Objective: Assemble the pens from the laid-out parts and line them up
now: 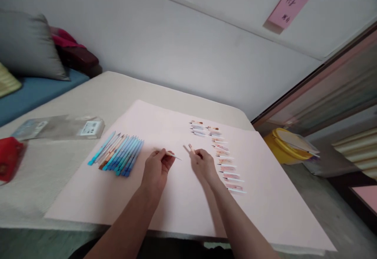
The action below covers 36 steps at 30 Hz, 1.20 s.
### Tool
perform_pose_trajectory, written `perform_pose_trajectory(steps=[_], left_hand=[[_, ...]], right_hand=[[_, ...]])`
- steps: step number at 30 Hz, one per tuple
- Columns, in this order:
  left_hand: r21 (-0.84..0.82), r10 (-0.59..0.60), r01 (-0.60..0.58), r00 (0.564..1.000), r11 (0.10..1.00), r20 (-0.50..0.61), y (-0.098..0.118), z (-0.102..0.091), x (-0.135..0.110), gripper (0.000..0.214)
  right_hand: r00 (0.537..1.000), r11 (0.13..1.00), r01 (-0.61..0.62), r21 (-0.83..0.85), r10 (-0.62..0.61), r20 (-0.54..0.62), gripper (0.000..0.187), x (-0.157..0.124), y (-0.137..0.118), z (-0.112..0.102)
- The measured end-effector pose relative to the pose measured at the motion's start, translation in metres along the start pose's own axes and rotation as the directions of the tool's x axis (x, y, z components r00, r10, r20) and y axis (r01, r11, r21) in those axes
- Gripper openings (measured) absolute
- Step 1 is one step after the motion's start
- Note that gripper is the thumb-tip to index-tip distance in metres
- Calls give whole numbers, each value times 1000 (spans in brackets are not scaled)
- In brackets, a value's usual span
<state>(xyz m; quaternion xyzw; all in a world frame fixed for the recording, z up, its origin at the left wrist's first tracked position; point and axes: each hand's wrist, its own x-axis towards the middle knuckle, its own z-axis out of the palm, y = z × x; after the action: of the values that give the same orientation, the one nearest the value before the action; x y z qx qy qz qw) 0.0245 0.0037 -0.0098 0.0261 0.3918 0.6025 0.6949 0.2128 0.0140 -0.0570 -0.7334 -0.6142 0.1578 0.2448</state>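
Observation:
My left hand (157, 166) pinches a thin, pale, pen-like stick (173, 155) between thumb and fingers, its narrow tip pointing right. My right hand (204, 163) grips a short cream-coloured piece (191, 148) with darker markings, like a pen cap; its lower part is hidden by the fingers. The two pieces are apart, both over the pink sheet (173, 204). To the left of my left hand lies a row of blue, white and brown pens (120, 153). Right of my right hand, short pale pieces with dark tips (226, 161) lie in staggered rows.
A clear plastic packet (67, 127) with a white label and a red object (11, 159) lie on the table's left. A yellow bucket (282, 145) stands beyond the right edge. A pink note (290, 6) is taped to the wall. Cushions (29, 47) rest at far left.

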Motion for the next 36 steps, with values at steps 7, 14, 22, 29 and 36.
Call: perform_pose_trajectory(steps=[7,14,22,29,36], left_hand=[[75,210,-212,977,974,39,14,0,1,12],[178,269,-278,960,944,76,15,-2,-2,15],[334,307,-324,946,885,105,3,1,-6,16],[464,309,-354,935,812,173,-15,-2,-13,19],[451,229,-289,956,844,184,-16,-5,-9,22]], right_hand=[[982,791,77,606,-165,90,10,-52,-29,-13],[958,838,229,495,-283,37,9,-57,-35,-20],[945,885,307,351,-328,0,12,-65,-35,-25],[950,913,309,267,-312,-30,12,-72,-35,-23],[964,927,264,267,-261,-49,13,-72,-34,-26]])
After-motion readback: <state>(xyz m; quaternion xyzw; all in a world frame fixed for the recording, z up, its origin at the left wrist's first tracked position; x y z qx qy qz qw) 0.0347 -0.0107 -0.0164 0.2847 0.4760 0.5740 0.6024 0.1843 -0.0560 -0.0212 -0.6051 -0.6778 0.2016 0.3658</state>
